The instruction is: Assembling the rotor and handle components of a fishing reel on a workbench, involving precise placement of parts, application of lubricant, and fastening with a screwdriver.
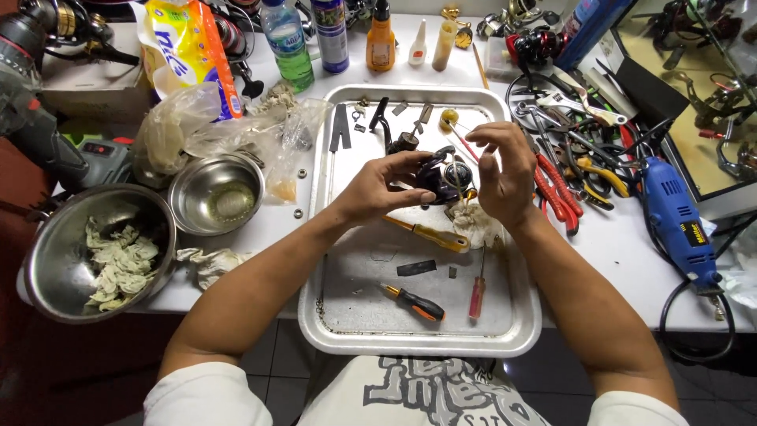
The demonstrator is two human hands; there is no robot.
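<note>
reel body (438, 177) was gripped by left hand (377, 189) | right hand (501, 170) pinched at it | parts lay loose in tray (347, 315) (disassembly partway, judged)

Shirt: you wear a white short-sleeved T-shirt (410, 398), seen at the bottom edge of the view.
Sleeves: your left sleeve (206, 394) and right sleeve (635, 409) are plain white and end above the elbows.
Print: your shirt front carries a grey graphic (438, 390) of blocky, outlined shapes with darker grey edges.
Forearms: yours are bare from sleeve to wrist, with no watch, band or bracelet showing.
Hands: your left hand (371, 189) and right hand (505, 173) are bare, with no gloves and no rings that can be made out.
Nails: yours look short; finer detail is too small to tell.
</note>
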